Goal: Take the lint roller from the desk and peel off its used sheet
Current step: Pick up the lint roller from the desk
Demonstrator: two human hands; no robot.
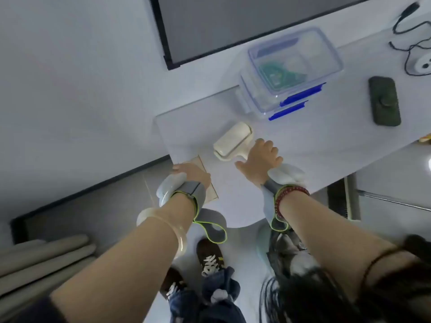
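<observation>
A cream lint roller (233,141) lies on the white desk (303,145), its roll pointing away from me and its handle running toward my right hand (258,163). My right hand covers the handle with fingers curled over it; how firm the grip is cannot be made out. My left hand (191,171) rests flat on a thin beige sheet (210,183) at the desk's near left corner, fingers together, holding nothing.
A clear lidded box with blue clips (289,71) stands just behind the roller. A dark phone (384,101) lies to the right, with black cables and a white round device (419,64) beyond. The desk edge runs close on the left, floor below.
</observation>
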